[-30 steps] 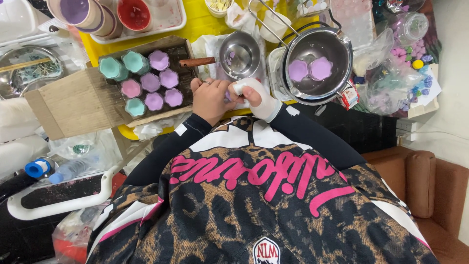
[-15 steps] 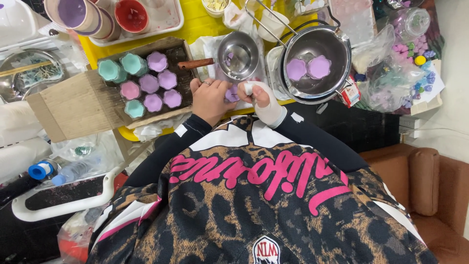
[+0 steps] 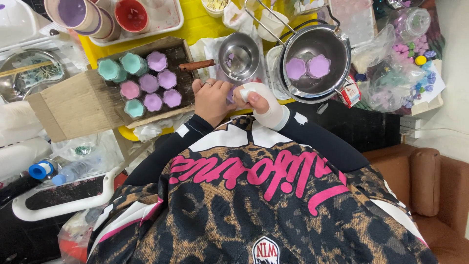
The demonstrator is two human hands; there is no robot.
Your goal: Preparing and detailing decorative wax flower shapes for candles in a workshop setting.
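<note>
Head view, looking down past a leopard-print jacket with pink lettering. Both hands meet at the near edge of a crowded yellow table. Left hand bare, ring on one finger, fingers curled inward. Right hand wrapped in white bandage over palm and wrist, thumb and fingertips pinched. Between the two hands a small purple wax piece shows only as a sliver; both hands close on it, shape mostly hidden.

Room to move: tight. Just beyond the knuckles sits a small steel saucepan with wooden handle pointing left, handle end near the left hand. Right of it, near the right hand, a larger steel bowl holds two purple flower-shaped wax pieces. Left of the left hand, a cardboard box with flap open carries teal, pink and purple flower-shaped candles packed touching one another; box edge just beside the left hand. Crumpled white tissue lies at the table's near edge under the box.

Far edge: white tray with a purple-filled cup and a red-filled cup. Right side: clear plastic bags with small coloured bits. Brown sofa arm lower right.
</note>
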